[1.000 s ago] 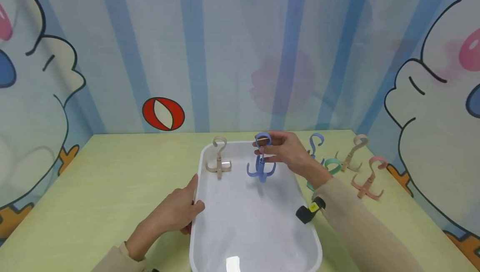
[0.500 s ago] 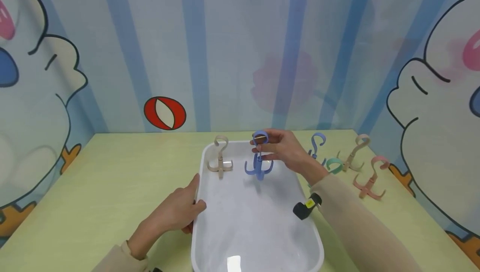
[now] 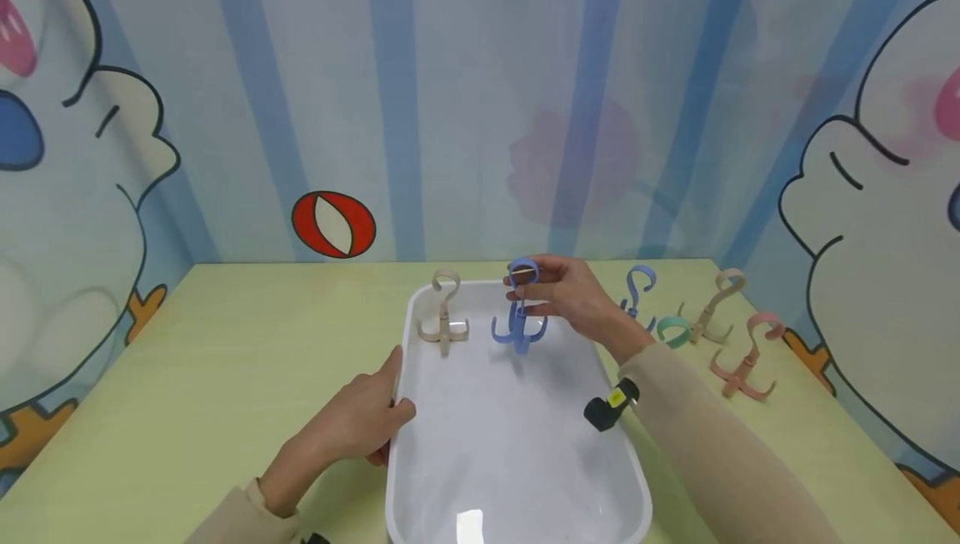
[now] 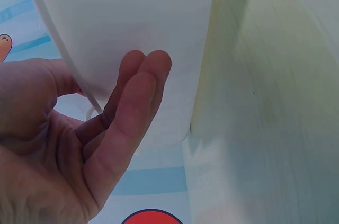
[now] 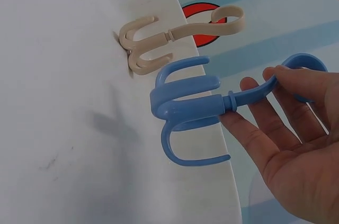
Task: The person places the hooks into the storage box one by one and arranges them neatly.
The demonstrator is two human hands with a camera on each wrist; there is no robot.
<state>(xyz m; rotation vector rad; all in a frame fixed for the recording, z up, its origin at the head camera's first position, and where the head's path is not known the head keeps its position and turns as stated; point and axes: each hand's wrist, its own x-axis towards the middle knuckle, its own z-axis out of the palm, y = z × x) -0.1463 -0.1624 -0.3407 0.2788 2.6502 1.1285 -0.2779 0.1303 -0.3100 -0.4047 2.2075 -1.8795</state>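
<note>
- The right hand [image 3: 576, 298] pinches a glossy blue plastic-looking hook hanger [image 5: 193, 108] by its curved stem, thumb against fingers.
- The left hand [image 3: 351, 417] grips the side of a white rounded rectangular tray [image 3: 517, 461], thumb over the rim, other fingers nearly straight along the outer wall.
- The blue hanger is over the tray's far right part, its shadow falling apart from it on the tray floor.
- Its long axis runs near vertical: open loop on top, upward-curling prongs at the bottom.
- A matching beige hanger [image 3: 444, 327] stands upright in the tray's far left corner, loop up.
- The tray is smooth and shiny, with faint dark scuffs; right of it, on the pale yellow-green table [image 3: 285, 327], a pink hanger [image 3: 742, 373] leans.
</note>
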